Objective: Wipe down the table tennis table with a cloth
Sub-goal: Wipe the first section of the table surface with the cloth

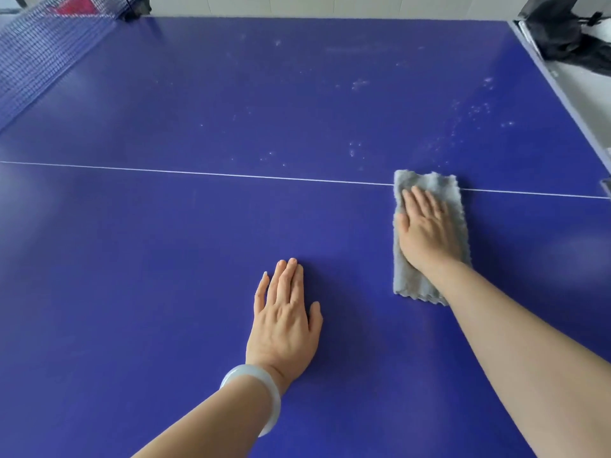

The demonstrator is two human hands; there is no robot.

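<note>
Cloth: a grey cloth (pixel 444 186), folded into a long rectangle, lies flat on the blue counter (pixel 165 242), right of the middle. Its far end crosses the white line (pixel 198 172), and its near end points back toward the person.

Right hand: the right hand (pixel 426 229) lies palm down on the cloth. Its fingers (pixel 418 201) are straight, close together and pointing away from the person. They press on the cloth without curling round it.

Cloth relative to the fingers: the cloth lies under the palm and fingers. A strip of it shows beyond the fingertips, and a margin shows along the right side of the hand. The thumb lies at the cloth's left edge. The near end of the cloth shows beside the wrist and forearm.

Left hand: the left hand (pixel 284 322) rests flat on the bare counter, palm down. The fingers are straight and together, and the thumb is spread to the right. It holds nothing. It lies well apart from the cloth, to its left and nearer the person.

Wrist: a pale, translucent bangle (pixel 261 391) sits round the left wrist.

Counter surface: pale dusty specks (pixel 360 84) are scattered beyond the white line, thickest toward the far right. The side where the hands lie looks smoother.

Net: a dark blue net (pixel 36 61) runs along the counter's left end. It is fixed at the far corner by a black post (pixel 135 8).

Beyond the right edge: a black object (pixel 562 31) stands off the counter at the far right. I cannot tell what it is.
</note>
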